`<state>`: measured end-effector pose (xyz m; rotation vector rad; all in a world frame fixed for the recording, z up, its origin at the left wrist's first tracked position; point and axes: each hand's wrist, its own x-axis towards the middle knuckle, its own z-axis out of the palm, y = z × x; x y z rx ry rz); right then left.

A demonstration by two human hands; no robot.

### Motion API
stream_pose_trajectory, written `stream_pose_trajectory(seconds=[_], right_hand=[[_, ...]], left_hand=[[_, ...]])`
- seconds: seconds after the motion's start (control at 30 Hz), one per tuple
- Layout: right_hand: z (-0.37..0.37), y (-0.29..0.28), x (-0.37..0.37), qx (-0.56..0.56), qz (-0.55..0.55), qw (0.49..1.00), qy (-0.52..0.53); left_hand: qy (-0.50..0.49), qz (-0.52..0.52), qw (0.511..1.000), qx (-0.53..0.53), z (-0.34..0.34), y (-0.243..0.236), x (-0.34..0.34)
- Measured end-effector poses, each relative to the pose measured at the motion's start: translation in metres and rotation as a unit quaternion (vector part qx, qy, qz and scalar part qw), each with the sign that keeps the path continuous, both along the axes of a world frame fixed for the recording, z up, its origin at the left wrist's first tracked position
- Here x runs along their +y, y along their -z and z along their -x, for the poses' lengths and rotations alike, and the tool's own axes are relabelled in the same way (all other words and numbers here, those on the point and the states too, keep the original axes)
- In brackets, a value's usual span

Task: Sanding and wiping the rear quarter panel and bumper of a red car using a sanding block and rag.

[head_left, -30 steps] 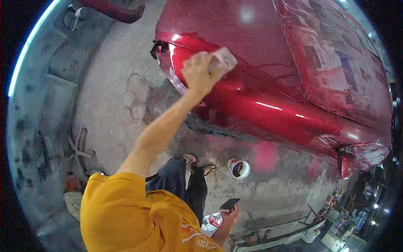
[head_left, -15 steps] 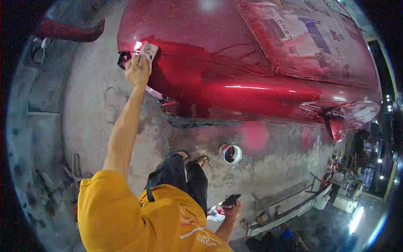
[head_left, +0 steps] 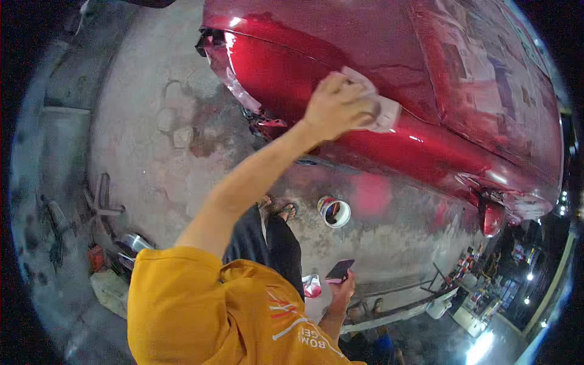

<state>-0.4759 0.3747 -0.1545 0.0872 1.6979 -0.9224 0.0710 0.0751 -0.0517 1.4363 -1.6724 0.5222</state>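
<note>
At one o'clock we note left hand (head_left: 340, 108) clamped on pale cloth (head_left: 387, 115), over red fender (head_left: 271, 68) running ten-to-four; right hand (head_left: 343, 288), at five, farther off, grips phone (head_left: 340, 271).

Blurred left hand (head_left: 344, 108) and pale cloth (head_left: 388, 114), red car (head_left: 267, 67) cut off by top edge

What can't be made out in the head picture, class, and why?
All in the head view:
Red car, far side: cut off by the top edge.
Spot under the pale cloth: hidden by it and the left hand.
Background items, lower right: too small, blurred.
</note>
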Motion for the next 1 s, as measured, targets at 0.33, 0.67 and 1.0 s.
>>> stream_pose_trajectory(seconds=[0.33,0.67,1.0], right_hand=[[0.054,-0.058,0.061,-0.185,0.042,0.981,0.035],[0.122,-0.045,0.079,-0.197,0.017,0.977,0.082],[0.099,-0.021,0.036,-0.144,0.037,0.984,0.102]], left_hand=[[-0.4,0.064,0.895,0.186,-0.128,0.058,0.052],[-0.064,0.104,0.985,0.125,0.173,0.041,-0.032],[0.115,-0.071,0.981,-0.141,0.169,-0.029,-0.067]])
